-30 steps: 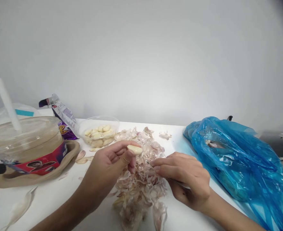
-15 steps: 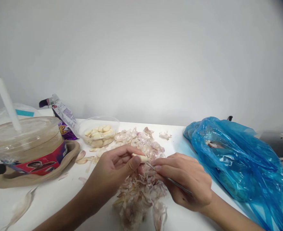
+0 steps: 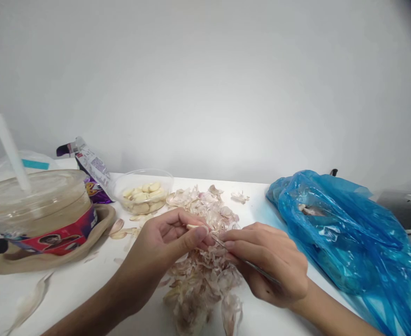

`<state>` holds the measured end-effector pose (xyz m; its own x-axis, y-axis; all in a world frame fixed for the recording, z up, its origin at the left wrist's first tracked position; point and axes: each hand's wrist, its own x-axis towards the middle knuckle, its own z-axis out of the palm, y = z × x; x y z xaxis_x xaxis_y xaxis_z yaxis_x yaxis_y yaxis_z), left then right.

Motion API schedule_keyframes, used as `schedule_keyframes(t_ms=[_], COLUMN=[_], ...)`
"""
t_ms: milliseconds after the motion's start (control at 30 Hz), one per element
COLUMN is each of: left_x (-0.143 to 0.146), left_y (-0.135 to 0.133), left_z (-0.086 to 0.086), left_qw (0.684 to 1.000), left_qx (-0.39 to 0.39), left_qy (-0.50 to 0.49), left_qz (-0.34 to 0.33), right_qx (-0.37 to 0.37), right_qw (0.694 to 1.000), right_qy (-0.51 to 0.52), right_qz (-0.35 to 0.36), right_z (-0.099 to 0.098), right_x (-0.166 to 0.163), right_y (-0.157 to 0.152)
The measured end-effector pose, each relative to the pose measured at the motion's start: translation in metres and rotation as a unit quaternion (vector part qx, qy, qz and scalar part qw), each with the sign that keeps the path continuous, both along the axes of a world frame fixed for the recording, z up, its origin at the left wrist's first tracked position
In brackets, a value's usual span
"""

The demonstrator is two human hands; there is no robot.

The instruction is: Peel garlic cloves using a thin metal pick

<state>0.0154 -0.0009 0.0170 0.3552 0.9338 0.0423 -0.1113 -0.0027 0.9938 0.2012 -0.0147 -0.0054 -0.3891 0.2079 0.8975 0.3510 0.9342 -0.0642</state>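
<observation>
Between the thumb and fingers of my left hand (image 3: 172,238) is a pale garlic clove (image 3: 193,227), mostly covered by the thumb. My right hand (image 3: 266,261) is closed around a thin metal tool (image 3: 219,240), probably a small knife; its handle runs under the palm and its tip points at the clove. Both hands are above a heap of papery garlic skins (image 3: 198,289) on the white table. Behind my left hand stands a clear plastic bowl (image 3: 121,192) with several peeled cloves (image 3: 149,192) in it.
At the left, a large drink cup (image 3: 51,219) with a white straw (image 3: 11,151) sits in a cardboard holder (image 3: 109,224). A purple snack wrapper (image 3: 98,190) lies behind it. A blue plastic bag (image 3: 331,233) takes up the right side. The wall is behind the table.
The clove has turned in my left fingers and the thumb now covers more of it. My right hand with the metal tool has barely moved.
</observation>
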Motion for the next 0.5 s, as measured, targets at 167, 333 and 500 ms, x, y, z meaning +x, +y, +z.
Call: schedule_keyframes(t_ms=[167,333,500], left_x=[-0.001,-0.002,-0.003], left_y=[0.000,0.002,0.002], left_z=[0.000,-0.006,-0.010], left_qw=[1.000,1.000,0.999], left_qx=[-0.004,-0.006,0.013], left_qy=[-0.004,-0.024,-0.038], left_qz=[-0.007,0.002,0.005], right_qx=[-0.002,-0.003,-0.007], right_qw=[1.000,1.000,1.000], right_qy=[-0.002,-0.012,-0.028], right_qz=[-0.001,-0.003,-0.004], right_z=[-0.001,-0.003,-0.001], right_x=[0.000,0.000,-0.002], right_y=[0.000,0.000,0.000])
